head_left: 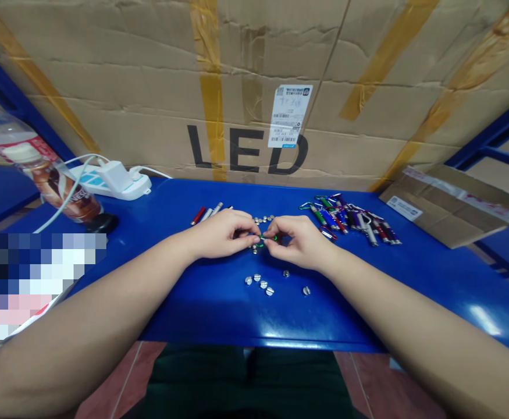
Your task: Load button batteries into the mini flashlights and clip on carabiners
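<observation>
My left hand point(221, 234) and my right hand point(298, 241) meet over the middle of the blue table point(219, 308), fingers curled. Between them they pinch a small green keychain flashlight point(264, 239), each hand gripping one end. Several small silver caps point(263, 284) lie on the table just in front of my hands, and more silver caps point(263, 220) sit behind them. A few finished flashlights point(206, 214) lie behind my left hand. A pile of coloured keychain flashlights point(352, 220) lies to the right of my right hand.
A big cardboard box marked LED point(254, 87) stands along the back. A white power strip point(114, 179) and a plastic bottle point(49, 174) sit at the left. A flat cardboard box point(450, 203) lies at the right. A blurred patch covers the left edge.
</observation>
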`<state>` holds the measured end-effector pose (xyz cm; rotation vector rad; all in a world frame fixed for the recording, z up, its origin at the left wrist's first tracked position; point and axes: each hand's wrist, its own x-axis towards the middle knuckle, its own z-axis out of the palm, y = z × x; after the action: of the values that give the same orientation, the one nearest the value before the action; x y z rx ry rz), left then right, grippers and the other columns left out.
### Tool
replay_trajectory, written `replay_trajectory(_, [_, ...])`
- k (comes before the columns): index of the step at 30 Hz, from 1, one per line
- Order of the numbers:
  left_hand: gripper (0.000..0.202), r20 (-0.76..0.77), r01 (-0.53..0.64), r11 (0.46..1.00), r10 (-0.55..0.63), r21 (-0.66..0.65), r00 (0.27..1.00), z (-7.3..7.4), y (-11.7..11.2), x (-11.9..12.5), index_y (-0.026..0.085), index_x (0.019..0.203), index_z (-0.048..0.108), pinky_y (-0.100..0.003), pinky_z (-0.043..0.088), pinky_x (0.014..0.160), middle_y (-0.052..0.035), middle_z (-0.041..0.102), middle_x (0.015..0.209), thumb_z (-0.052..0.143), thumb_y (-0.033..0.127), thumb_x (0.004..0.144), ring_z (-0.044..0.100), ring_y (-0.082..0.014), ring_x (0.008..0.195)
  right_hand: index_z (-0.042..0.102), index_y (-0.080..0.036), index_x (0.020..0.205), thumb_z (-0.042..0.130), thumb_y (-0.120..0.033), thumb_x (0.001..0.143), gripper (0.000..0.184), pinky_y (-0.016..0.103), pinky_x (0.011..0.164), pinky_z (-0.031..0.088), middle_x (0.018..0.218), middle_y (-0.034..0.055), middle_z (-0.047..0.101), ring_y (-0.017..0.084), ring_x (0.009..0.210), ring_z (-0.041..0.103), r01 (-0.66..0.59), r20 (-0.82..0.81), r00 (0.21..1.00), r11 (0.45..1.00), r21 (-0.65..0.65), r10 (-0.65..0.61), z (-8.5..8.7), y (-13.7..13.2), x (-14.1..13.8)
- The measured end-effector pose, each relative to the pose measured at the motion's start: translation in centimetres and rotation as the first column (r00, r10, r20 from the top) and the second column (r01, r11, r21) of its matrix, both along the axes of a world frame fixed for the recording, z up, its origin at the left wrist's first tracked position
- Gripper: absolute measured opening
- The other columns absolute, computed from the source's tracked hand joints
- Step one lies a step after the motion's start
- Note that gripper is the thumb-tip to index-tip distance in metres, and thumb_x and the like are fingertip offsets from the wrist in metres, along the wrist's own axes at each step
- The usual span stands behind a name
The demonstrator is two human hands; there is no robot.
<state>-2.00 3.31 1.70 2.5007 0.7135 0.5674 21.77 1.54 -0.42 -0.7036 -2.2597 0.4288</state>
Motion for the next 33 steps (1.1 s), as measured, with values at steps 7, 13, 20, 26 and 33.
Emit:
replay_trajectory(7, [0.02, 0.015, 0.017, 1.0, -0.016, -0.026, 1.0, -0.2, -0.02, 0.11, 0.016, 0.093, 0.074, -0.026, 0.043, 0.065, -0.0011, 0.061, 0.075, 0.063, 0.032, 0.096, 0.057, -0.0139, 0.068, 0.061, -0.019, 0.077, 0.066, -0.023, 0.088, 0.013, 0.024, 0.06, 0.046, 0.075, 0.0025, 0.071, 0.014, 0.064, 0.064, -0.022, 0.027, 0.999, 1.0, -0.009, 0.022, 0.11, 0.0, -0.01])
replay_trajectory(13, [0.02, 0.054, 0.019, 0.998, -0.016, -0.066, 0.998, -0.35, 0.01, 0.21, 0.016, 0.094, 0.074, -0.025, 0.044, 0.064, -0.0025, 0.064, 0.08, 0.063, 0.033, 0.096, 0.058, -0.0143, 0.07, 0.06, -0.02, 0.078, 0.066, -0.021, 0.089, 0.012, 0.024, 0.062, 0.047, 0.077, 0.0024, 0.071, 0.014, 0.066, 0.064, -0.035, 0.025, 0.999, 0.999, -0.021, 0.035, 0.13, -0.07, -0.04])
replay_trajectory(20, [0.018, 0.056, 0.013, 0.997, -0.009, -0.076, 0.998, -0.21, -0.04, 0.14, 0.017, 0.085, 0.072, -0.026, 0.044, 0.066, -0.0025, 0.064, 0.077, 0.065, 0.03, 0.094, 0.058, -0.0153, 0.074, 0.064, -0.02, 0.079, 0.067, -0.022, 0.088, 0.01, 0.024, 0.06, 0.046, 0.075, 0.0021, 0.071, 0.013, 0.064, 0.062, -0.026, 0.042, 0.999, 1.0, -0.017, 0.027, 0.36, -0.31, -0.11])
replay_trajectory(26, [0.018, 0.076, 0.03, 0.992, -0.021, -0.12, 0.997, -0.35, 0.03, 0.12, 0.017, 0.086, 0.07, -0.027, 0.046, 0.07, -0.0033, 0.065, 0.08, 0.064, 0.031, 0.094, 0.06, -0.0168, 0.079, 0.063, -0.02, 0.08, 0.065, -0.022, 0.089, 0.009, 0.024, 0.062, 0.046, 0.076, 0.0022, 0.071, 0.013, 0.065, 0.063, -0.041, 0.043, 0.998, 0.999, -0.013, 0.041, 0.62, -0.37, -0.09])
replay_trajectory(33, [0.017, 0.077, 0.024, 0.994, -0.016, -0.102, 0.997, -0.13, -0.01, 0.07, 0.017, 0.081, 0.068, -0.027, 0.044, 0.067, -0.0013, 0.06, 0.076, 0.065, 0.03, 0.092, 0.056, -0.015, 0.073, 0.065, -0.019, 0.085, 0.066, -0.021, 0.091, 0.007, 0.022, 0.061, 0.046, 0.074, 0.0, 0.068, 0.011, 0.062, 0.061, -0.07, 0.038, 0.997, 0.997, -0.021, 0.071, 0.69, -0.32, -0.16])
